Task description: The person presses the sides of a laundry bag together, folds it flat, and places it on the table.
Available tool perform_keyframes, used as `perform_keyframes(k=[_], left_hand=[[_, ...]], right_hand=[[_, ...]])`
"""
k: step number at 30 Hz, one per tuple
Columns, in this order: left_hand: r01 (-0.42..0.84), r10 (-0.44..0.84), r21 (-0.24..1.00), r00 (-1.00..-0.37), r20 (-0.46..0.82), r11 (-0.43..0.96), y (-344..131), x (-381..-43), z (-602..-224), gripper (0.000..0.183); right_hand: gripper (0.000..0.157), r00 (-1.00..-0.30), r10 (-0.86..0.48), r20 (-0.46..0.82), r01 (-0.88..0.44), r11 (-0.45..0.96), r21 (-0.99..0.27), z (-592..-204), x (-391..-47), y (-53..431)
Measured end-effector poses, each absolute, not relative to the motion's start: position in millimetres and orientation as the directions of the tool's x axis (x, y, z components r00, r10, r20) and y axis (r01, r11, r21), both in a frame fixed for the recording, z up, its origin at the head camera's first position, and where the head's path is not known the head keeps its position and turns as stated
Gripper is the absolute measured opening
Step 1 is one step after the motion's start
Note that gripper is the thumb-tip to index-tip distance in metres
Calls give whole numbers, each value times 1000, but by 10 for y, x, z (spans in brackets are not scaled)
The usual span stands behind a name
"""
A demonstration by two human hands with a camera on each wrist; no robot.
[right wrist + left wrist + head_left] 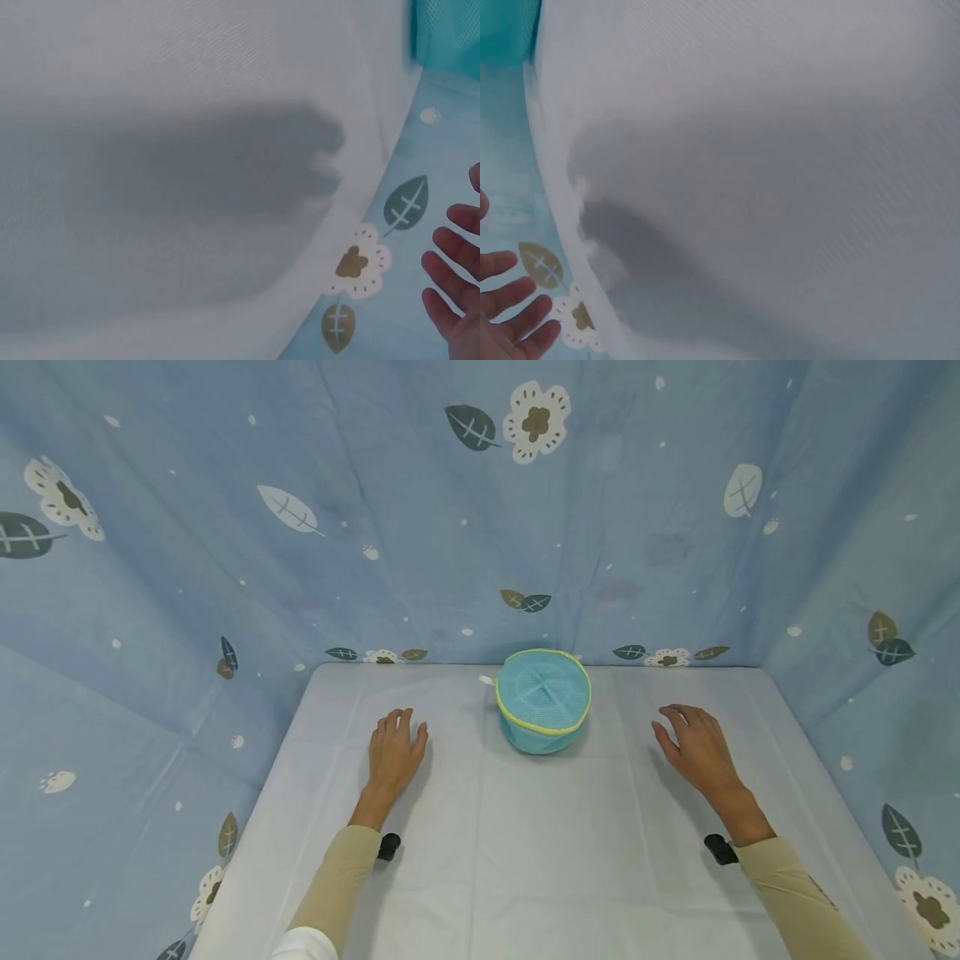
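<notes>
A round teal mesh laundry bag point(543, 693) with yellow piping and a small white tag stands toward the back of the table, near its middle. To its left my left hand point(393, 752) hovers with relaxed, spread fingers, holding nothing. On the other side, my right hand point(693, 743) is apart from the bag too, its fingers loosely bent and the palm bare. A teal corner of the laundry bag point(506, 30) shows at the top left of the left wrist view. In the right wrist view, the bag's mesh side point(454, 34) appears at the top right.
The table point(555, 843) has a pale, lightly creased cover. Blue curtains point(420, 527) printed with leaves and flowers enclose its back and both sides. A small black device sits at each wrist, beside the beige sleeves point(337, 877).
</notes>
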State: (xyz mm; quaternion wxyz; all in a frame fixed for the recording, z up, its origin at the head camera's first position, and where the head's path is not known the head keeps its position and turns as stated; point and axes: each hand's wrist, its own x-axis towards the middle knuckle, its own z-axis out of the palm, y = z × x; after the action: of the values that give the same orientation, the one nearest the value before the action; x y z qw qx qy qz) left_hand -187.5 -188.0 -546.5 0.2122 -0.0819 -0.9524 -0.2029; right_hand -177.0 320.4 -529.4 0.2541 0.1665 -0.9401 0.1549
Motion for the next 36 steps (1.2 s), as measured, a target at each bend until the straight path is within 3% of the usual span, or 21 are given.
perform_keyframes(k=[6, 17, 36], left_hand=[[276, 61, 354, -856, 514, 894, -1808, -1884, -5448, 37], [272, 44, 408, -872, 488, 871, -1674, -1914, -5359, 36], [339, 36, 455, -832, 554, 823, -1306, -2039, -5250, 30]], right_hand=[[29, -797, -239, 555, -408, 890, -203, -5252, -1788, 3161], [26, -779, -224, 586, -431, 870, -241, -5204, -1858, 3069], [26, -820, -179, 543, -398, 861, -317, -5094, -1990, 2788]])
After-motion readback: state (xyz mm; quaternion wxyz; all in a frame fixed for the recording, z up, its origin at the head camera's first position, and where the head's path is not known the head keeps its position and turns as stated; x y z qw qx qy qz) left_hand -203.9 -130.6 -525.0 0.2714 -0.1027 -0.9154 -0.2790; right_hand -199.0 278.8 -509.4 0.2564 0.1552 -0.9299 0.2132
